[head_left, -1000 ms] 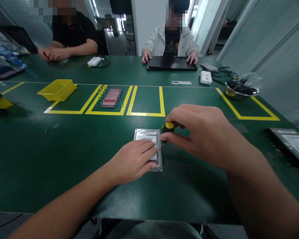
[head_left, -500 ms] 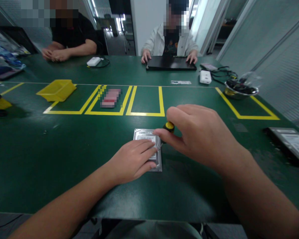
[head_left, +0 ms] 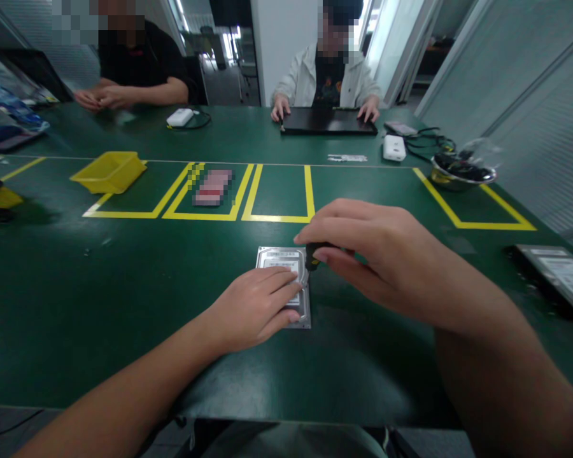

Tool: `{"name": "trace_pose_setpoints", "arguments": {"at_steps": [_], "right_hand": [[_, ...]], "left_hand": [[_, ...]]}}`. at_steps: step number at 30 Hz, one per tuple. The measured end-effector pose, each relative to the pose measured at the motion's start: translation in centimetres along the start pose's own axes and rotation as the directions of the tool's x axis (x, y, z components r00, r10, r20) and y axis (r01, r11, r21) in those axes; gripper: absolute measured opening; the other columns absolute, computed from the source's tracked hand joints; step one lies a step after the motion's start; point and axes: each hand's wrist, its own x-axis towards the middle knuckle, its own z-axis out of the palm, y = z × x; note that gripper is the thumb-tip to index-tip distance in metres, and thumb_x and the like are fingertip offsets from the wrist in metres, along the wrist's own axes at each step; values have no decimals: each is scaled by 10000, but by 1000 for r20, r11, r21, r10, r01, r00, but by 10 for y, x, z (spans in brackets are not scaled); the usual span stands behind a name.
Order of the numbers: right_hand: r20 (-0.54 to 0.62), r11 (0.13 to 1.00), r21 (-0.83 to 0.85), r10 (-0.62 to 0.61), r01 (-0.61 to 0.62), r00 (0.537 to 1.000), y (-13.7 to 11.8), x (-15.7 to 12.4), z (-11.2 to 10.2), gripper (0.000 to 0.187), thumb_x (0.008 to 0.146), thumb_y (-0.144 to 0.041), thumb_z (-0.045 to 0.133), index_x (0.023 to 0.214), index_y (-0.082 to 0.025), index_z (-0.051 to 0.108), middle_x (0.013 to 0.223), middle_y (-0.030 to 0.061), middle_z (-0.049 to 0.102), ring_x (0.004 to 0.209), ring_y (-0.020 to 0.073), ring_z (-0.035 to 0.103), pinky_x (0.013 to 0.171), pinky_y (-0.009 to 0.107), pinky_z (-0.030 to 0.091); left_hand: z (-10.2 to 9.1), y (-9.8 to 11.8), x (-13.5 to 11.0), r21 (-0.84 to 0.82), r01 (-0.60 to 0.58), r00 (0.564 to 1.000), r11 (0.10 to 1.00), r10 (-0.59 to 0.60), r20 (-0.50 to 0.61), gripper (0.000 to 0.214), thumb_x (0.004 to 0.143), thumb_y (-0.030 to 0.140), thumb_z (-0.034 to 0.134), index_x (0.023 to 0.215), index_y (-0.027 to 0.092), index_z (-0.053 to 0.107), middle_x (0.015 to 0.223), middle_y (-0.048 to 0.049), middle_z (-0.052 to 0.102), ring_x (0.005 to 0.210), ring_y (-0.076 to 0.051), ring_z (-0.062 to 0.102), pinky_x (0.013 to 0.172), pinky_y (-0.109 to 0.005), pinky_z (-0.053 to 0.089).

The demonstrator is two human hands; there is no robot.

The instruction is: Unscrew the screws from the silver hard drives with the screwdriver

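Note:
A silver hard drive with a white label lies flat on the green table in front of me. My left hand rests on it, fingers stretched out and pressing down over the label. At the drive's right edge, my right hand grips a small black and yellow screwdriver between thumb and fingers. The handle is partly covered by my fingers. Its tip is down at the drive's right side, too small to make out clearly.
Another hard drive lies at the right. Farther off stand a yellow bin, a metal bowl of dark parts and a white box. Across the table, one person's hands rest on a black panel; another person sits at left.
My right hand has turned on the screwdriver, its fingers stretching farther left over the handle. My left hand and the hard drive stay in place.

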Motion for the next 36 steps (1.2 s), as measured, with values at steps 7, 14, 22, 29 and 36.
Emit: {"name": "trace_pose_setpoints", "arguments": {"at_steps": [7, 14, 22, 29, 36], "right_hand": [[27, 997, 33, -73, 72, 997, 5, -3, -5, 353, 921, -78, 450, 1167, -207, 668, 1202, 52, 674, 1080, 171, 623, 925, 290, 472], [20, 999, -47, 13, -12, 1000, 4, -2, -8, 243, 927, -162, 516, 1091, -227, 683, 1037, 45, 697, 919, 185, 634, 787, 295, 465], [-52, 986, -153, 57, -65, 997, 3, 1, -3, 105, 865, -264, 652, 940, -191, 665, 839, 25, 642, 741, 162, 560, 681, 271, 380], [-128, 969, -230, 59, -87, 990, 5, 3, 8, 175, 880, -342, 641, 921, -174, 613, 822, 22, 620, 703, 147, 528, 654, 270, 346], [-151, 953, -268, 101, -139, 983, 4, 5, 11, 230, 888, -404, 623, 889, -177, 589, 789, 21, 615, 663, 140, 504, 608, 266, 310]], "left_hand": [[-1, 0, 0, -1, -7, 1000, 1000, 7, -5, 435, 1006, 413, 457, 1310, 129, 586, 1318, -132, 627, 1255, -289, 562, 1054, -480, 481], [1, -1, 0, -9, -8, 1000, 1000, 8, -2, 443, 1004, 416, 460, 1325, 133, 574, 1344, -142, 609, 1260, -296, 560, 1048, -491, 482], [1, -1, 0, -18, -6, 1000, 1000, 6, -1, 440, 1003, 416, 457, 1320, 133, 574, 1335, -145, 610, 1254, -300, 560, 1037, -485, 486], [0, -1, 1, -24, 3, 1000, 1000, -3, 9, 435, 1003, 417, 461, 1313, 135, 577, 1329, -131, 615, 1262, -291, 552, 1049, -484, 477], [0, 0, 1, -23, -2, 1000, 1000, 3, 12, 437, 1006, 416, 451, 1319, 136, 572, 1332, -135, 618, 1262, -295, 556, 1046, -491, 481]]}}
